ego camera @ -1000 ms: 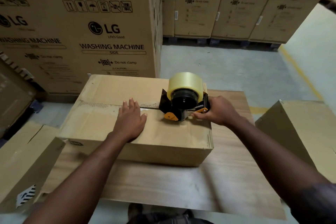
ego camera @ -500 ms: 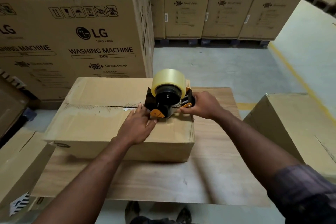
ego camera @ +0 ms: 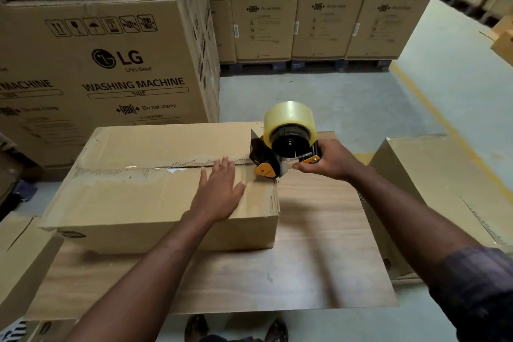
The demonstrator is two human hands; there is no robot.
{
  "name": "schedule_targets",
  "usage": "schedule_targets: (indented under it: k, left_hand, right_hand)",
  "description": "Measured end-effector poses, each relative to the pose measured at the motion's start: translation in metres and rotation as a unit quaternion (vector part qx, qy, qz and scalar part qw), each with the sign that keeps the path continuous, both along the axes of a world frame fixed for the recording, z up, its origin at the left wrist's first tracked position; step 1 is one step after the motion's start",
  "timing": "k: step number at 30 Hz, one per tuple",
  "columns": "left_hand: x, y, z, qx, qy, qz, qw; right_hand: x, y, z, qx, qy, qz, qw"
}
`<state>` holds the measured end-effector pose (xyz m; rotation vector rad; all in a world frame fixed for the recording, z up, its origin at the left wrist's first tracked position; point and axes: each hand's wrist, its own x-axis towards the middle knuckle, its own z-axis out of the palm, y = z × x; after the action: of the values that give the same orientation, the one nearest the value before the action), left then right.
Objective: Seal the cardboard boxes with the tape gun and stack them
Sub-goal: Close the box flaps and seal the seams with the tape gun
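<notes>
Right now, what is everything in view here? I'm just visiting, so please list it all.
Brown cardboard box: one, brown, on the table, centre.
Black-and-orange tape gun: one, carrying a yellowish clear tape roll, at the box's right end.
Wooden table: one, light brown, under the box.
Printed washing machine cartons: several, brown, stacked left and behind.
Plain cardboard box: one, brown, right of the table.
Yellow floor line: one, on the grey floor, right.
Left hand: one, flat on the box top.
Right hand: one, gripping the tape gun.
</notes>
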<state>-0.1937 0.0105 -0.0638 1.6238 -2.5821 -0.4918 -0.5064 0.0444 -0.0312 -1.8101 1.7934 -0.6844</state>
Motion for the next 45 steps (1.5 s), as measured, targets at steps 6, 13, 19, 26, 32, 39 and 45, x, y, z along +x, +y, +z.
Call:
schedule_targets:
  k: [6,13,19,26,32,39,45]
  left_hand:
    - [-0.046,0.007,0.005,-0.008,-0.026,-0.111,0.993]
    - [-0.068,0.019,0.004,-0.012,-0.015,-0.051,0.998]
    - [-0.071,0.019,0.0,-0.034,-0.002,-0.059,0.998]
    - [-0.07,0.02,-0.002,-0.034,-0.007,-0.059,0.998]
    - [-0.071,0.02,-0.001,-0.027,0.005,-0.058,0.998]
    - [-0.071,0.019,-0.002,-0.013,0.022,-0.059,0.998]
    - [-0.07,0.018,0.0,-0.007,0.009,-0.062,0.998]
  right_hand:
    - [0.0,0.003,-0.009,-0.007,-0.054,0.003,0.999]
    - [0.001,0.01,-0.022,-0.003,-0.108,-0.04,0.993]
    - [-0.014,0.022,-0.03,-0.007,-0.11,-0.068,0.992]
    - [-0.04,0.03,-0.028,0.045,-0.082,-0.046,0.995]
    - [-0.037,0.012,-0.035,0.075,-0.053,-0.021,0.996]
    - [-0.041,-0.001,-0.029,0.109,-0.005,-0.013,0.994]
    - [-0.037,0.018,-0.058,0.197,0.023,-0.024,0.98]
